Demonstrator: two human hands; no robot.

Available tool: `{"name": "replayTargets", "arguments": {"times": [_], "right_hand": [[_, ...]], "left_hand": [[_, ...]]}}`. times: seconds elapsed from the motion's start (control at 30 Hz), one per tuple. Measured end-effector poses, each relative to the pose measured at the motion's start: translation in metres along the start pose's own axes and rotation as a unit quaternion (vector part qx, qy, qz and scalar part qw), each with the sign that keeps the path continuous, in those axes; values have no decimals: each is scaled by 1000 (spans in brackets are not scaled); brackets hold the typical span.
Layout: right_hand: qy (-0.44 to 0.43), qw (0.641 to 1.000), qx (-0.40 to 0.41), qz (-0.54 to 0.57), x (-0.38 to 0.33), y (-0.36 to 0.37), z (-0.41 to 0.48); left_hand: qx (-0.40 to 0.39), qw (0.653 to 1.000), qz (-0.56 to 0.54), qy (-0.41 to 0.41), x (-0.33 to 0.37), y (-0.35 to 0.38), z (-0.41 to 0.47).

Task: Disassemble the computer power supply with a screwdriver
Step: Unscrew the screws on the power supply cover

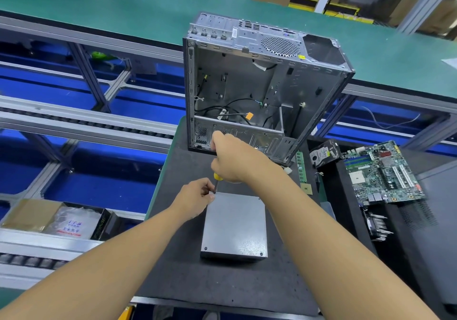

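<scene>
1. Head view looks down at a gray metal box, the power supply (235, 225). It lies flat on a black mat (197, 270), close in front of the person.
2. The right hand (232, 161) is above the far left corner of the power supply. Its fingers are curled tight round the top of the screwdriver (217, 180), which has a yellow handle.
3. The screwdriver stands almost straight up. Its thin dark tip points down at that far left corner.
4. The left hand (195, 199) is just beside the same corner. Its thumb and fingers pinch the thin bottom part of the screwdriver. The hand seems to touch the edge of the box.
5. Three small screws show on top of the power supply: two at the near corners (205, 248) and one at the far right corner.
6. Behind the hands stands an open computer case (259, 89). It is silver, with a few black wires inside.
7. To the right lies a green motherboard (382, 171). A hard drive (324, 155) lies between it and the case.
8. A long green memory stick (301, 166) and a small square chip (306, 189) lie on the mat, to the right of the right arm.
9. Far to the left sits a cardboard box (66, 220) with a plastic bag in it.
10. A long green belt (99, 5) runs across the back.
</scene>
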State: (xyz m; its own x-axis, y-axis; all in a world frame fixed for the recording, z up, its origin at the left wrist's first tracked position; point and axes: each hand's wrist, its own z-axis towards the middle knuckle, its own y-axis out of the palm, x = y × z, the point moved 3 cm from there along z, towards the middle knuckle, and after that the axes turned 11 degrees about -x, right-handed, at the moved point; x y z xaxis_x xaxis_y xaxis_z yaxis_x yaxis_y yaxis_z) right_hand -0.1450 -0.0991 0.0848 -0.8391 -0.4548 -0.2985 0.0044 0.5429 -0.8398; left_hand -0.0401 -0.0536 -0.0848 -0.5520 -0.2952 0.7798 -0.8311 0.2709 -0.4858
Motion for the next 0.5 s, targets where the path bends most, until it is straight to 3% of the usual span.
{"name": "replayTargets", "arguments": {"times": [0.13,0.5], "right_hand": [[16,1000,-23,1,1,1,-2],[4,1000,26,7,5,1,-1]], "left_hand": [[6,1000,16,2,2,0,0],[13,999,29,18,4,-1,-1]]}}
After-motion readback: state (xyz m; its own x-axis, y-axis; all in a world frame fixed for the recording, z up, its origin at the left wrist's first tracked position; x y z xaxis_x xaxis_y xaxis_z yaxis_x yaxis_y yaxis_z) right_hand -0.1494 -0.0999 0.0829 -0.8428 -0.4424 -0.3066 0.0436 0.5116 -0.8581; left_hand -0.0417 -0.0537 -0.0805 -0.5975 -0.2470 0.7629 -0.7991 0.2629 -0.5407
